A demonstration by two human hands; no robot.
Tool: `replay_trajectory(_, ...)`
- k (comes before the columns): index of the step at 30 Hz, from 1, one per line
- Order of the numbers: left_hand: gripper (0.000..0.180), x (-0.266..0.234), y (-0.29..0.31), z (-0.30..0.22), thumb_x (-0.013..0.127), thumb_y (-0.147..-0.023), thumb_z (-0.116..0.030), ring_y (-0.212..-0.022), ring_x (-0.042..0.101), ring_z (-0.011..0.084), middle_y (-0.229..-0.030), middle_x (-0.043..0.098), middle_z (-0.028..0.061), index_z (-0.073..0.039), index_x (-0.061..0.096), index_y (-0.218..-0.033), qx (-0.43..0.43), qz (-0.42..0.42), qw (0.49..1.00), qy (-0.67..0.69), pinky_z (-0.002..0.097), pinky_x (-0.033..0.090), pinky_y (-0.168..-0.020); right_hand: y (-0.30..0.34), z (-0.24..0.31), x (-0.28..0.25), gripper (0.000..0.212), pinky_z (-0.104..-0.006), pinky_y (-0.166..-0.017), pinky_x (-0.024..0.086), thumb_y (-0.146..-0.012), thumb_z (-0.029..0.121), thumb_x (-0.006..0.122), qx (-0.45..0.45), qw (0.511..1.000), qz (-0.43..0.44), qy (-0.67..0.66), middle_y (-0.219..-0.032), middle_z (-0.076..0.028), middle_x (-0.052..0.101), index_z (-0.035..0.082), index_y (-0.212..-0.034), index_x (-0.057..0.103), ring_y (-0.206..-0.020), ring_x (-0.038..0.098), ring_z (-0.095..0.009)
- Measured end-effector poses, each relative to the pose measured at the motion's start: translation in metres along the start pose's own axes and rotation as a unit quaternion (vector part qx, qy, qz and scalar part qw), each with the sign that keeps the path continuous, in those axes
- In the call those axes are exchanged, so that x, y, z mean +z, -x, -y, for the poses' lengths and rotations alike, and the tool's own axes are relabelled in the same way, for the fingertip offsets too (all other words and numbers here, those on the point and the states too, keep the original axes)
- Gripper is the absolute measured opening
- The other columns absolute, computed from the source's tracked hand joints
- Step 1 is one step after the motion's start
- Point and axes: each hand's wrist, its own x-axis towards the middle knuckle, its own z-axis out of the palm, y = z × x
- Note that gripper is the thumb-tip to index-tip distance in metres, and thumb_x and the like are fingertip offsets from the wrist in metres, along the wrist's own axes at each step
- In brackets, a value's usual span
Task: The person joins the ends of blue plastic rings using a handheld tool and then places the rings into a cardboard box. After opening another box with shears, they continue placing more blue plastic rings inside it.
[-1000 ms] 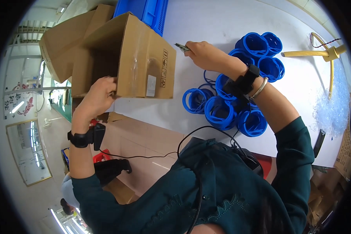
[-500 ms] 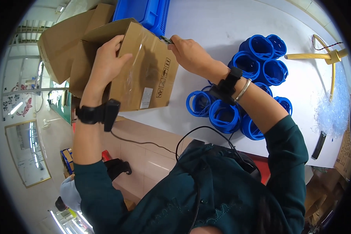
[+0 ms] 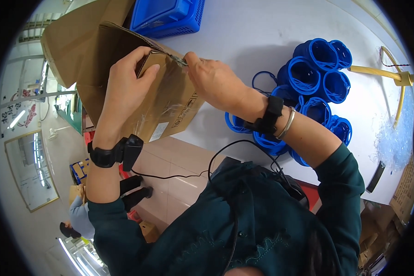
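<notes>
Head view: your left hand [image 3: 125, 87] pinches the edge of the cardboard box [image 3: 170, 94], thumb on the outer face, fingers hooked over the open side. Your right hand [image 3: 210, 79] is closed on a small metal tool [image 3: 178, 60], its tip right by the box's upper edge; can't tell if it's biting. Box sits tilted at the left part of the surface [image 3: 244, 27], open side facing left, just beside the blue crate [image 3: 188, 23]. Blue cups [image 3: 286, 76] stand right of it, partly behind your right forearm.

To do this well: brace the box firmly with the left hand, since tilted cardboard will likely rock. Left fingertips look near the tool's tip, so slide them further down the edge. Use short, light strokes along the edge, aimed away from the left hand.
</notes>
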Motion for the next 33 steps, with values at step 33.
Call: replay_trajectory(33, 0.029, -0.001, -0.027, 0.03, 0.066, -0.072, -0.023, -0.07, 0.064, 0.0251, -0.08, 0.066, 0.0203, 0.002, 0.066, -0.087, 0.134, -0.016, 0.987, -0.09, 0.036, 0.049, -0.066, -0.01, -0.011, -0.003, 0.019, -0.047, -0.07, 0.052, -0.087, 0.008, 0.044, -0.054, 0.964, 0.091, 0.244, -0.087, -0.025, 0.065, -0.004, -0.095, 0.056, -0.08, 0.063, -0.042)
